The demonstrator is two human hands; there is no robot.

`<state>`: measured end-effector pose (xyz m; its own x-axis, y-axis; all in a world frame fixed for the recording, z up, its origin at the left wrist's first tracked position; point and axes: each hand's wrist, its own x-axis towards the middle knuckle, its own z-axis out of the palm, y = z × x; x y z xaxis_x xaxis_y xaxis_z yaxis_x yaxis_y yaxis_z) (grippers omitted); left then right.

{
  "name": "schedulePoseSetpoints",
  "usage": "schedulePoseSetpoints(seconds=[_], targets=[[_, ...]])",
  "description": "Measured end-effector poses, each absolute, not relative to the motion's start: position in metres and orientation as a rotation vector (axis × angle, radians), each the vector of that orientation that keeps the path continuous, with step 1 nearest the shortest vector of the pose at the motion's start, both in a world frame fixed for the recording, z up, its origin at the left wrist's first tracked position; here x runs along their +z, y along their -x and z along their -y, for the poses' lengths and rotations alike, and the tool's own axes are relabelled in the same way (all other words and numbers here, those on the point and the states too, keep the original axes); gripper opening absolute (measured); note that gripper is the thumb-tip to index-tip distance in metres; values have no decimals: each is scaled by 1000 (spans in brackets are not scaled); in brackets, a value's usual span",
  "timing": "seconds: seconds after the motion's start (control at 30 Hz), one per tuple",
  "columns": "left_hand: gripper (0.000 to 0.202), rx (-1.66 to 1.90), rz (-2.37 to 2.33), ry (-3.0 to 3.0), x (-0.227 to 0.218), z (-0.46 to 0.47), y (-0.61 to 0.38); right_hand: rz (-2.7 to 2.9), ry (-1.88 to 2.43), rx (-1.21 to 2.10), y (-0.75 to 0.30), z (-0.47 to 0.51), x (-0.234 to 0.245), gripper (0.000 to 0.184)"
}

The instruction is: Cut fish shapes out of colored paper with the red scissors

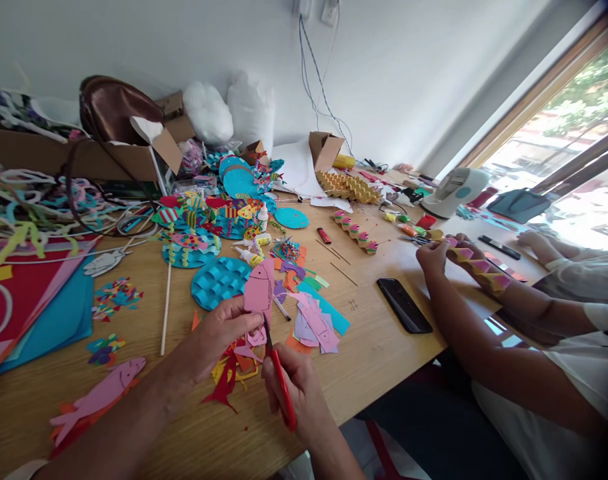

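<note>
My left hand (219,337) pinches a pink paper fish shape (259,293) and holds it upright above the wooden table (374,347). My right hand (297,393) is closed round red-handled scissors (280,373), whose blades meet the lower edge of the pink shape. Pink and orange offcuts (234,370) lie on the table under my hands. A finished pink fish cutout (101,397) lies at the near left.
A person at the right folds a yellow and pink paper strip (477,267) with both hands. A black phone (404,305) lies between us. Blue paper discs (219,280), glue bottles, wooden sticks, coloured sheets (39,307) and cardboard boxes (84,157) crowd the table's far side.
</note>
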<state>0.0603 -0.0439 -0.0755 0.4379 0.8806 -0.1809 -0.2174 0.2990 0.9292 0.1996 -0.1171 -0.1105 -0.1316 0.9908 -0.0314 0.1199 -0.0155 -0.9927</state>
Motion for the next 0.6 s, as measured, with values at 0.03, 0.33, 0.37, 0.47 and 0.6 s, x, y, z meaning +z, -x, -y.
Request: schedulePoseSetpoints(seconds=[0.03, 0.33, 0.37, 0.47, 0.6], targets=[[8, 838, -808, -1009, -75, 44, -60, 1389, 1241, 1269, -200, 117, -110, 39], [9, 719, -832, -1076, -68, 39, -57, 1399, 1244, 1279, -201, 120, -111, 35], [9, 708, -843, -1088, -68, 39, -57, 1408, 1250, 1271, -201, 120, -111, 35], [10, 690, -845, -1121, -69, 39, -55, 1435, 1260, 1236, -201, 119, -111, 34], [12, 668, -830, -1158, -68, 39, -55, 1450, 1267, 1209, -201, 120, -112, 32]])
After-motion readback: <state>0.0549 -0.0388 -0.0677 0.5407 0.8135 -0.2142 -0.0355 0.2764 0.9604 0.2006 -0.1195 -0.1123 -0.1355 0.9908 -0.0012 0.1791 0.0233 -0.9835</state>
